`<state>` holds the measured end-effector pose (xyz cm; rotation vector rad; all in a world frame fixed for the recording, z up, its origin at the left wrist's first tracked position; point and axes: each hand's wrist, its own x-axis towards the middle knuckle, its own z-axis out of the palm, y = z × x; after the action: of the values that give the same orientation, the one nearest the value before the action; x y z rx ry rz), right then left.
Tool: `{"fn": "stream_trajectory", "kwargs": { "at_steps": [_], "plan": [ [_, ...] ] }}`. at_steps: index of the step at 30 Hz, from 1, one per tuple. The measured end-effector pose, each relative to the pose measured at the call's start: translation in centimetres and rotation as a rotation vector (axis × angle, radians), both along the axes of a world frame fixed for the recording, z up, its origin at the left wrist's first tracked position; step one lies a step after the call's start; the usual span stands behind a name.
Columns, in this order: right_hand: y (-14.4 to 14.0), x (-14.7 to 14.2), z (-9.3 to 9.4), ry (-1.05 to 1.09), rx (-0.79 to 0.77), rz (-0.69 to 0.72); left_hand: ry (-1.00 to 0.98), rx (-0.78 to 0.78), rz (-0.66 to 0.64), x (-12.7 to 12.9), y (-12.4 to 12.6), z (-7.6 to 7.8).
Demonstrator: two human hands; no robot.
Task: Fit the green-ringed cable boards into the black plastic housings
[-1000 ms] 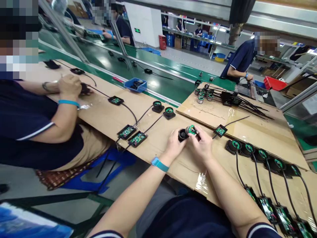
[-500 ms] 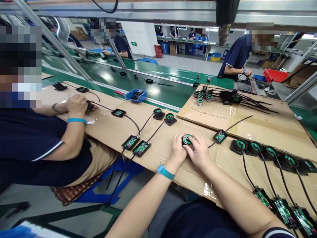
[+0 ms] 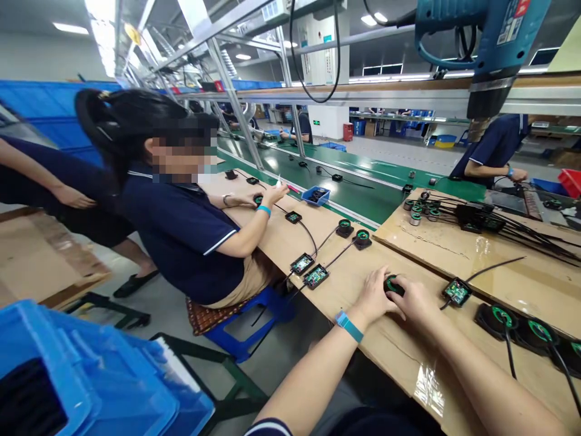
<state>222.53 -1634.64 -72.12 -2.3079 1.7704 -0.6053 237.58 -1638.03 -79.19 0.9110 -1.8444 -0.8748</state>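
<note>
Both of my hands are around a small round black housing with a green circuit ring [image 3: 393,284], low over the cardboard-covered bench. My left hand [image 3: 373,297] grips its left side. My right hand [image 3: 418,298] has its fingers curled onto the top and right side, hiding much of it. Just right of my hands lies an open black box with a green circuit board [image 3: 457,292], with a black cable leading off it. Further right, a row of black round housings with green rings [image 3: 503,316] sits with cables attached.
Left of me, a seated co-worker [image 3: 181,224] works with similar parts. Two wired circuit boxes [image 3: 316,276] lie between us. Behind is a green conveyor belt [image 3: 354,194]. A blue power drill [image 3: 490,48] hangs overhead. Blue crates [image 3: 113,381] stand at lower left. Bundled cables [image 3: 481,218] lie at back right.
My view has swung left and up, bringing the drill and crates into sight. My right fingers now cover more of the round housing. The co-worker's hand is raised, holding something small and white.
</note>
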Motion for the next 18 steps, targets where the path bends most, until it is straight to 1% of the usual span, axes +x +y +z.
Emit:
{"fn": "stream_trajectory", "kwargs": {
  "at_steps": [2,4,5,7,8,9,11,13,14,16,18],
  "plan": [
    [0.2,-0.2,0.2,0.031,-0.052,0.0,0.126,0.052,0.006,0.7,-0.1,-0.1],
    [0.4,-0.6,0.9,0.053,-0.126,-0.004,0.269,0.078,0.058,1.4,-0.4,-0.3],
    [0.5,-0.6,1.3,0.046,-0.188,-0.027,0.328,0.081,0.091,1.6,-0.6,-0.4],
    [0.7,-0.5,1.9,0.015,-0.327,-0.125,0.391,0.083,0.142,2.0,-1.0,-0.6],
    [0.8,-0.2,2.0,0.015,-0.356,-0.178,0.4,0.081,0.16,2.1,-1.1,-0.7],
    [1.0,0.3,1.8,0.031,-0.339,-0.223,0.398,0.073,0.172,2.1,-1.1,-0.7],
    [1.3,1.2,1.2,0.092,-0.192,-0.266,0.38,0.053,0.188,2.1,-1.1,-0.8],
    [1.4,1.9,0.6,0.135,-0.022,-0.256,0.362,0.05,0.202,2.1,-0.9,-0.8],
    [1.3,2.1,0.5,0.139,0.03,-0.249,0.354,0.057,0.212,2.2,-0.9,-0.8],
    [1.2,2.0,0.8,0.131,0.066,-0.244,0.34,0.077,0.238,2.3,-0.9,-0.8],
    [1.1,1.8,1.3,0.105,0.005,-0.271,0.332,0.089,0.26,2.3,-1.0,-0.7]
  ]
}}
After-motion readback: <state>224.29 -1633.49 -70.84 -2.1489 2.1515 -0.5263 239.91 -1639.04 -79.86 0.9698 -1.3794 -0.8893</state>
